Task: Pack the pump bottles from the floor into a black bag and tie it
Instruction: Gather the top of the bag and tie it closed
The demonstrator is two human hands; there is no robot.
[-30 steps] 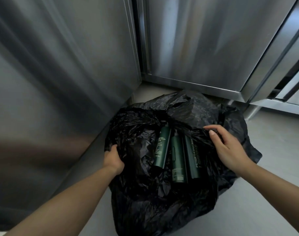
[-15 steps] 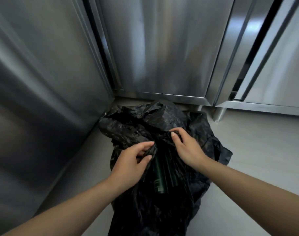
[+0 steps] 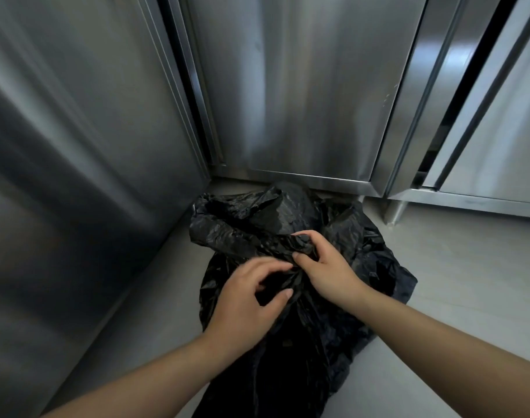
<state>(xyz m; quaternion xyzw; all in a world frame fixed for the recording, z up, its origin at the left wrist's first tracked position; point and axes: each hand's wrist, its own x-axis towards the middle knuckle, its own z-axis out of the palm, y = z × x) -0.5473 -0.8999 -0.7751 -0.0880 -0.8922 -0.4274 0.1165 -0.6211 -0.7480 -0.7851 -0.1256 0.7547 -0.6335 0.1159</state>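
A: Item: black bag (image 3: 357, 236), on floor (image 3: 438, 260) in cabinet (image 3: 303, 86) corner. Bottles: none visible.

B: Right hand (image 3: 327, 267) fingers clenched on gathered neck; left hand (image 3: 245, 300) fingers curled, half-closed on plastic. Advice: bunch tight before knotting.

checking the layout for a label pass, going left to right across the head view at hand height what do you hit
steel panel → left hand → right hand → bag's right flap → bare floor
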